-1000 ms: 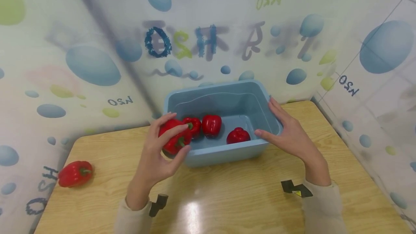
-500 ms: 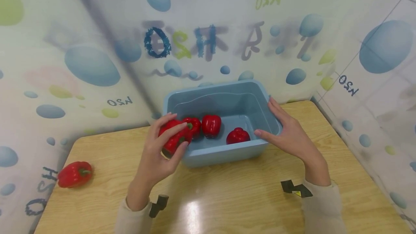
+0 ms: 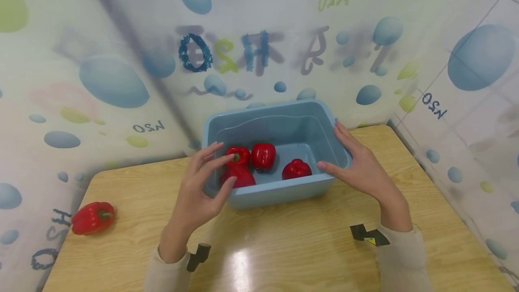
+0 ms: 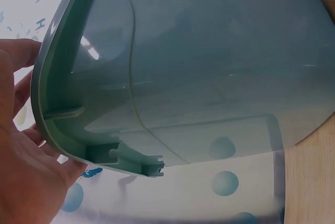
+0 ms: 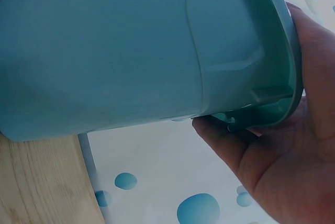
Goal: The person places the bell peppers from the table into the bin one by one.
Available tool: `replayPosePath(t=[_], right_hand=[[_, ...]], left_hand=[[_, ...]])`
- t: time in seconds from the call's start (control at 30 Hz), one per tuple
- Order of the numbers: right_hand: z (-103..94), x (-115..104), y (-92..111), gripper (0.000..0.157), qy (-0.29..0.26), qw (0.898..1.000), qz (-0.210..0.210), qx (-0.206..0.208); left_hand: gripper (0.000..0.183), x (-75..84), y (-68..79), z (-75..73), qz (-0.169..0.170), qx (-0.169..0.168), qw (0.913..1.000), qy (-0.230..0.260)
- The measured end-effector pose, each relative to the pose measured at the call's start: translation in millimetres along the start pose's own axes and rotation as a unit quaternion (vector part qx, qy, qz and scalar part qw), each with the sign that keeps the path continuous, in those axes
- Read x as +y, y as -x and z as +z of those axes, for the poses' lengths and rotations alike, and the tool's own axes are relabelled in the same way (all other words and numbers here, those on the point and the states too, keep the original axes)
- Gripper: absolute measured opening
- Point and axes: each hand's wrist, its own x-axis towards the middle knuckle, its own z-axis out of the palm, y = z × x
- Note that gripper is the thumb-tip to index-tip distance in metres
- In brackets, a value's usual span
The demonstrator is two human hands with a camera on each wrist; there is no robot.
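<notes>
My left hand (image 3: 198, 188) hovers at the left end of a blue plastic bin (image 3: 279, 188), its fingers spread and holding nothing. Below its fingertips, inside the bin, lies a red bell pepper (image 3: 242, 178), partly hidden by the front wall. Behind that one is another red bell pepper (image 3: 242, 153) with a green stem. Further right in the bin are a glossy bell pepper (image 3: 263, 157) and a darker bell pepper (image 3: 297, 169). My right hand (image 3: 365, 170) holds the bin's right front corner, thumb over the front rim and fingers along the right rim.
One more red bell pepper (image 3: 93, 217) lies on its side at the left of the wooden table (image 3: 284, 247). A patterned sheet (image 3: 284, 35) with blue and green ovals rises right behind the bin and at both sides.
The bell pepper that my left hand held has dropped into the bin's left front part. The left fingers have let go. My right hand stays on the bin's corner.
</notes>
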Motion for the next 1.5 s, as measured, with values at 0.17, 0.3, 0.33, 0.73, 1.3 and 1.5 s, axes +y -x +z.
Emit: replayPosePath(t=[0.17, 0.3, 0.33, 0.73, 1.3, 1.5], right_hand=[[0.5, -0.2, -0.5, 0.099, 0.000, 1.000, 0.000, -0.001], [0.2, -1.3, -0.1, 0.099, -0.002, 1.000, 0.002, -0.001], [-0.1, -1.4, -0.1, 0.099, -0.003, 1.000, 0.002, 0.000], [0.3, -0.5, 0.5, 0.098, -0.007, 1.000, 0.003, 0.000], [0.8, -1.7, 0.2, 0.097, -0.012, 1.000, -0.001, -0.003], [-0.9, -1.9, 0.4, 0.097, -0.011, 1.000, -0.002, -0.004]], left_hand=[[0.051, -2.1, 0.8, -0.3, 0.004, 0.004, 1.0000, 0.008], [0.049, -3.2, 0.8, -0.9, 0.004, 0.005, 0.9999, 0.011], [0.049, -3.4, 0.8, -1.0, 0.003, 0.004, 0.9999, 0.010], [0.047, -7.1, 3.4, -3.8, -0.034, -0.018, 0.9992, -0.011], [0.052, -13.4, 8.8, -11.2, -0.040, 0.016, 0.9991, -0.003], [0.056, -21.3, 13.9, -14.0, -0.045, 0.045, 0.9980, 0.001]])
